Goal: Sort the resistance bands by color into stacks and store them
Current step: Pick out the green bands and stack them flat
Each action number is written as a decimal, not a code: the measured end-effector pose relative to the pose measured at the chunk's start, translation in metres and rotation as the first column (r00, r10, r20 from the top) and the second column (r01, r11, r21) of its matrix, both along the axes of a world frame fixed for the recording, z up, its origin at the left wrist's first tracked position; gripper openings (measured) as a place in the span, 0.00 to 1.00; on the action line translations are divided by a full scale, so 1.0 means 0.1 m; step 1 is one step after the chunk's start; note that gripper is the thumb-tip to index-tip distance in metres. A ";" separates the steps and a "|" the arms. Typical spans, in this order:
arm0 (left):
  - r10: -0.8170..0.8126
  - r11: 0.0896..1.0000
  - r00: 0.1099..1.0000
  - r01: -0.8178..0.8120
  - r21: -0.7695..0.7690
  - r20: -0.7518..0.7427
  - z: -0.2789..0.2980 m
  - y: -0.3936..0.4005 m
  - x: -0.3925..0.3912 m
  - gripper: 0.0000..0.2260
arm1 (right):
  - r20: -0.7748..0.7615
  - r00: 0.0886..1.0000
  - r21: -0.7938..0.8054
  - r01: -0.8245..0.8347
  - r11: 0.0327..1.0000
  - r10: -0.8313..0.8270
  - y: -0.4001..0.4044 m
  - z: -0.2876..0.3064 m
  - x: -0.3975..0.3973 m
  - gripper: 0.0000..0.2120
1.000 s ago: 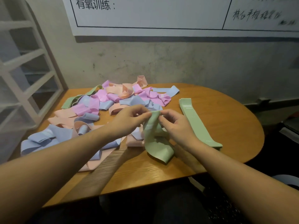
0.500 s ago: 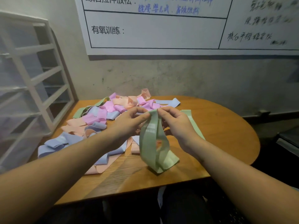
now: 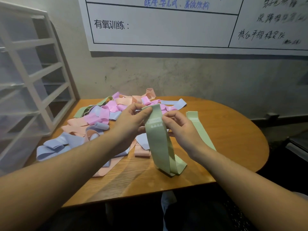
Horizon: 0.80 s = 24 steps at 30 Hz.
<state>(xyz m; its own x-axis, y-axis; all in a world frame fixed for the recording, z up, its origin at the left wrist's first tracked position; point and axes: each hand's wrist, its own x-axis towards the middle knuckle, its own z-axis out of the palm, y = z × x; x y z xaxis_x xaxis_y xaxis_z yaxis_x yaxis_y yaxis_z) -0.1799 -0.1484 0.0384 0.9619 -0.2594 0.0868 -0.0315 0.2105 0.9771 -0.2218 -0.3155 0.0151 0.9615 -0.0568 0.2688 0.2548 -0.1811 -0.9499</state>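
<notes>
Nearest the camera, two bare forearms reached in from the bottom corners over the front edge of the rounded wooden surface (image 3: 233, 139). Between them a pale green flat resistance band (image 3: 160, 144) hung as a long loop, its lower end folded and resting on the surface near the front edge, its upper end lifted above the pile. The left hand (image 3: 130, 122) pinched the band's top left corner between thumb and curled fingers, while the right hand (image 3: 180, 125) gripped the band's right edge a little lower, fingers curled around it; white printing showed on the band just beside that grip. Just behind the right hand, a second pale green band (image 3: 198, 125) lay flat and straight on the surface, partly hidden by the wrist. Left of the held band and stretching toward the wall lay a loose jumbled pile of bands: light blue bands (image 3: 55, 147) at the near left, peach bands (image 3: 76, 122) through the middle, pink bands (image 3: 111, 105) farther back, and one more green band (image 3: 86, 110) at the far left edge of the pile. Beside the surface on the left stood a white plastic drawer unit (image 3: 25, 80). Farthest away, a white printed wall chart (image 3: 166, 27) with handwritten characters hung on the grey plastered wall.
</notes>
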 end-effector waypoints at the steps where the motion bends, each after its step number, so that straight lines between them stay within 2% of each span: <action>1: 0.010 1.000 1.000 -0.010 -0.009 0.008 0.00 0.00 0.01 0.05 | 0.005 1.000 -0.009 -0.020 1.000 0.020 0.00 0.01 -0.02 0.07; 4: 0.035 0.999 0.999 -0.036 0.032 0.030 0.03 -0.01 0.03 0.06 | 0.028 0.998 -0.069 -0.062 0.996 0.064 0.01 0.04 -0.05 0.02; 11: 0.092 0.982 0.992 -0.105 0.156 0.092 0.09 0.02 0.05 0.13 | 0.099 0.994 -0.148 -0.035 0.988 0.050 0.02 0.20 -0.10 0.03; 16: 0.008 0.996 0.999 -0.011 0.084 0.038 0.22 0.02 0.00 0.10 | 0.079 0.997 -0.015 0.019 1.000 -0.017 0.00 0.34 -0.11 0.03; 21: -0.135 0.987 0.991 0.135 0.084 -0.014 0.28 -0.02 -0.12 0.20 | 0.005 0.998 0.204 0.063 0.977 -0.065 -0.01 0.47 -0.13 0.03; 24: -0.151 0.981 0.988 0.148 0.124 0.014 0.27 -0.06 -0.18 0.17 | -0.026 0.997 0.173 0.072 0.982 -0.069 -0.03 0.51 -0.13 0.04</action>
<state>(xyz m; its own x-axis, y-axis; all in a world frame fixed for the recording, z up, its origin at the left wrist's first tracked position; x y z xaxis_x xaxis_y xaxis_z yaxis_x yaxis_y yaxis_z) -0.1978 -0.1542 0.0659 0.9095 -0.4103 0.0673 -0.0316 0.0931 0.9952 -0.2346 -0.3185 0.0663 0.9584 -0.1690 0.2299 0.2283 -0.0295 -0.9732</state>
